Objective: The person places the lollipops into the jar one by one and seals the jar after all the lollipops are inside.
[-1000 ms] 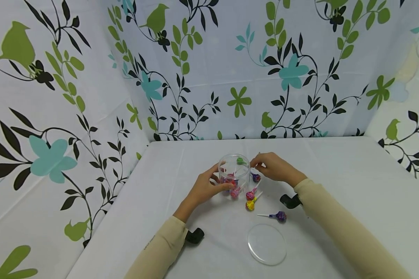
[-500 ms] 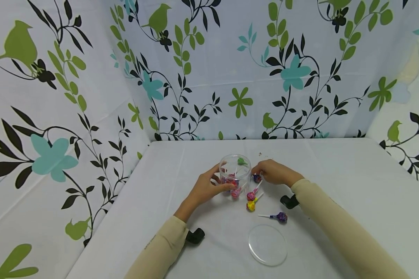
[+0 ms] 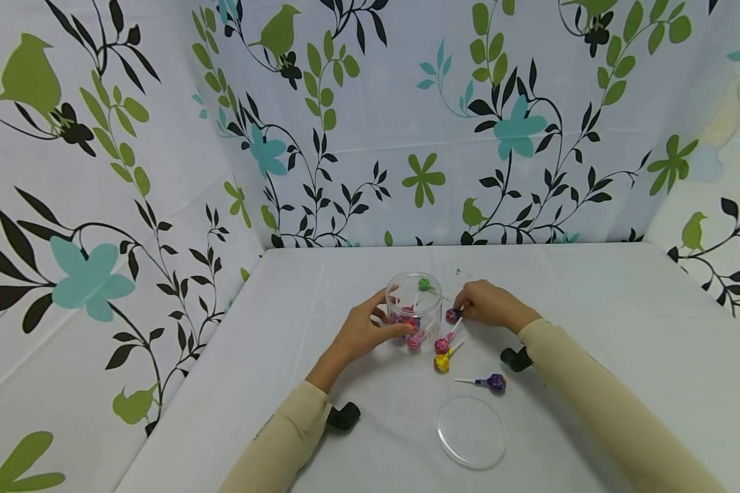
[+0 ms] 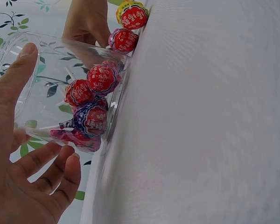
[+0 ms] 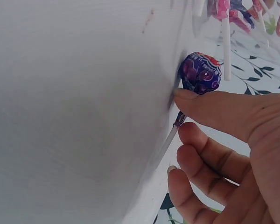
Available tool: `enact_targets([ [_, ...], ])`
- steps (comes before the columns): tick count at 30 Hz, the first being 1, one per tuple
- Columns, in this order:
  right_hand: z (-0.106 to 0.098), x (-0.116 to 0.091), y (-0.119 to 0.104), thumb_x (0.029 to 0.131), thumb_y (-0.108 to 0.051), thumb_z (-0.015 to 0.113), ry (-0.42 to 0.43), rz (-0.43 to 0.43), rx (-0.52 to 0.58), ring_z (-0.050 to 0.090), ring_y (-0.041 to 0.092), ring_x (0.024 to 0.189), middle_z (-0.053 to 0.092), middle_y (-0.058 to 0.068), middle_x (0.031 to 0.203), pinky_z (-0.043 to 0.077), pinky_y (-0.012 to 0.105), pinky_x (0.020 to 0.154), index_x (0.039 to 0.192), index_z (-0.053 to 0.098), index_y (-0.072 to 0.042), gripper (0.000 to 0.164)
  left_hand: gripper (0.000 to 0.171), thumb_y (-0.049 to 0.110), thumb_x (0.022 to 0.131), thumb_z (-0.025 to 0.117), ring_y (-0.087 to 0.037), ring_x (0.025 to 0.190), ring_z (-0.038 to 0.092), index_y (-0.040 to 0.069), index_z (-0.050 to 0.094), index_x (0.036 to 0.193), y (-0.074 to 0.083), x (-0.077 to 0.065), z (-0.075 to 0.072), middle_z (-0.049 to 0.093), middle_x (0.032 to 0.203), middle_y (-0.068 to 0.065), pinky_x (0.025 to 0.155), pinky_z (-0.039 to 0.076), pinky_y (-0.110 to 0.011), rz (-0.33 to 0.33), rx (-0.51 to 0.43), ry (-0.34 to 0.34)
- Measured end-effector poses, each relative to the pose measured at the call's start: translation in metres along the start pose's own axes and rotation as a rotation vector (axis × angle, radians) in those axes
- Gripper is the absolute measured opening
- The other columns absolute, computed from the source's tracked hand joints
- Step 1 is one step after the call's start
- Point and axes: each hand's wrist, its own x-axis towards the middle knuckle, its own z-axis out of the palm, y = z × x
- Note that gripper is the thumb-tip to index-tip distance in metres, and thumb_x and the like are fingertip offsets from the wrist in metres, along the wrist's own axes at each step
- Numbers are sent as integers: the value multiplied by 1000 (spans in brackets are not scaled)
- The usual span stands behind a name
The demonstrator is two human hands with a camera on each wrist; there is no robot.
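My left hand (image 3: 370, 325) grips a clear round jar (image 3: 414, 301), thumb on one side and fingers around the other. Several wrapped lollipops (image 4: 91, 119) lie in its bottom. Right of the jar, my right hand (image 3: 492, 303) pinches a purple-wrapped lollipop (image 5: 200, 72) near its neck, the head low by the tabletop. In the right wrist view the thumb presses at the wrapper, and curled fingers sit beside the white stick. A green lollipop (image 3: 425, 284) shows through the jar's far side, its stick reaching past the right edge.
On the white table (image 3: 321, 294), a pink lollipop (image 3: 442, 346) and a yellow lollipop (image 3: 442, 363) lie just in front of the jar. A second purple lollipop (image 3: 496, 383) lies nearer, above a clear round lid (image 3: 471, 431). Patterned cloth (image 3: 370, 137) hangs behind.
My right hand has come down and slightly right from beside the jar's rim to the purple lollipop, and now pinches it. My left hand keeps its hold on the jar.
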Motion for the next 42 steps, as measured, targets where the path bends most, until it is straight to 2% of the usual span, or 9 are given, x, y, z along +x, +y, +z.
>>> enact_targets([
  [4,0,-4,2,94,-3,77,17,9,9,57,20,85,67,0,91,53,39,81,106,81,-4,13,89,47,88,84,-18,97,62,19,42,161,1,0,-1,65,120,2,72,54,-36,4,-4,0],
  [11,1,-8,6,94,-3,76,48,-28,16,64,22,89,73,3,96,56,44,87,101,81,-5,9,86,48,88,83,-16,98,61,27,42,161,-1,1,1,64,119,7,77,55,-34,-8,3,-2],
  [15,0,-10,8,94,-3,77,85,-38,15,67,24,93,74,4,99,56,45,88,102,81,-5,9,88,49,87,84,-16,97,61,25,43,161,-1,1,1,63,121,7,75,55,-35,-1,10,8],
  [22,-9,-16,4,93,-4,77,129,-30,48,68,24,91,74,6,98,57,45,85,104,80,-2,11,88,49,87,84,-16,98,62,24,43,161,0,0,0,64,121,7,75,55,-33,-3,17,6],
  [27,-17,-19,-1,94,-6,77,155,-23,76,65,22,86,74,6,97,58,42,81,106,79,-1,13,87,49,88,83,-16,99,62,25,43,161,-1,0,1,64,121,6,73,54,-33,-6,13,2],
  [33,-22,-21,-5,93,-8,78,186,-18,96,62,21,82,73,3,93,57,37,76,105,80,-2,13,88,48,88,83,-17,98,61,21,42,161,-1,1,1,64,120,5,74,54,-35,0,11,5],
  [38,-26,-24,-7,93,-8,78,221,-10,110,62,20,81,72,2,91,56,37,73,105,80,-2,13,87,47,87,84,-16,98,61,26,43,160,1,0,0,64,120,6,75,55,-35,-9,12,4],
  [42,-31,-25,-8,93,-7,78,254,-22,122,61,20,80,72,1,91,55,37,71,104,80,-1,13,88,48,87,84,-16,98,61,24,43,161,1,0,0,64,121,6,75,54,-35,-4,9,4],
])
